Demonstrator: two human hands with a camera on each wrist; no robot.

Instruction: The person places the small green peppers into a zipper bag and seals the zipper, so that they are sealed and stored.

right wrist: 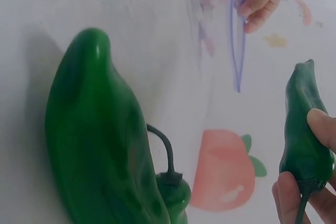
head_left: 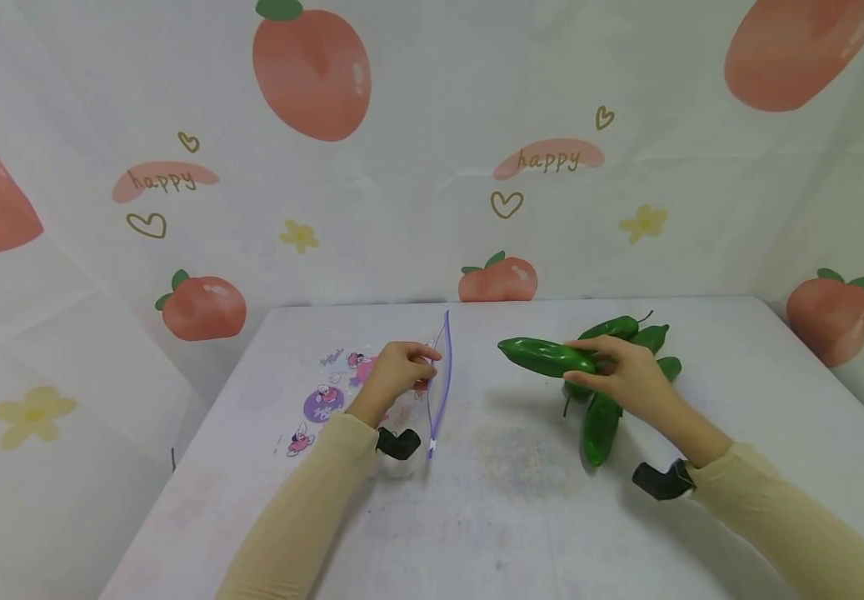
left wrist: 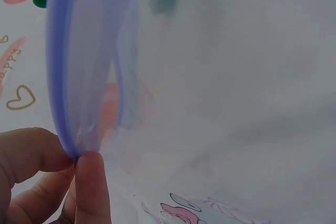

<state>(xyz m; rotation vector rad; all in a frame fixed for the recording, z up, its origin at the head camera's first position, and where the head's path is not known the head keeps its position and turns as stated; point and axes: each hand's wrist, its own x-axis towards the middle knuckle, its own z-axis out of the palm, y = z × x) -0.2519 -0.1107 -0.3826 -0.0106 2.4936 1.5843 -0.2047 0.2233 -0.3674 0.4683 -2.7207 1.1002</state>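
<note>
My left hand (head_left: 403,368) pinches the purple-edged mouth of a clear zip bag (head_left: 441,400) printed with small cartoon figures; the mouth gapes a little. In the left wrist view, thumb and finger meet on the bag's purple zip strip (left wrist: 58,77). My right hand (head_left: 621,377) grips a green pepper (head_left: 544,357) by its stem end, holding it above the table with the tip toward the bag. Beneath and behind that hand lies a pile of several green peppers (head_left: 600,429). One loose pepper (right wrist: 100,140) looms close in the right wrist view.
The white table (head_left: 506,533) carries the bag at left and the pepper pile at right. A white cloth backdrop (head_left: 402,208) with printed peaches, hearts and flowers hangs behind it. Black wrist mounts (head_left: 662,481) sit at both cuffs.
</note>
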